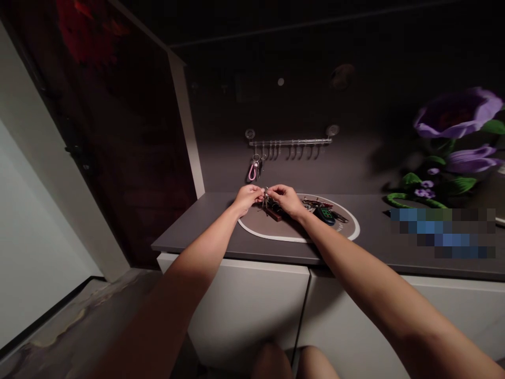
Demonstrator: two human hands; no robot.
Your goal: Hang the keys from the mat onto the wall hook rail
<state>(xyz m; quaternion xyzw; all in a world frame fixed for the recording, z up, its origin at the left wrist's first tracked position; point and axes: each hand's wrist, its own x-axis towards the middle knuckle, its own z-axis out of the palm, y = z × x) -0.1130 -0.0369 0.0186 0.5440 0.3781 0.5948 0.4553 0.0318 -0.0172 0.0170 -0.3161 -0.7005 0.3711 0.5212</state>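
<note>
The left hand (249, 198) and the right hand (286, 199) are meeting above the back-left part of a brown oval mat with a white rim (268, 238); their fingertips are pinching a small silvery metal key ring (266, 190) from opposite sides, presumably because so thin a loop is needing steadying from both; slim metal keys (265, 203) are hanging below it, their weight likely drawing them downward; whether the reddish-brown rectangular piece (273, 213) is hanging too or lying on the mat, I cannot tell; the mat is resting near the left end of the dark grey tabletop (177, 234), seemingly gathering small items, among them a dark device with green digits (325, 215) towards its right edge; behind, a clear hook rail (290, 142) is bearing a pink loop fob (252, 171) at its left end, the hook probably stopping it from sliding.
</note>
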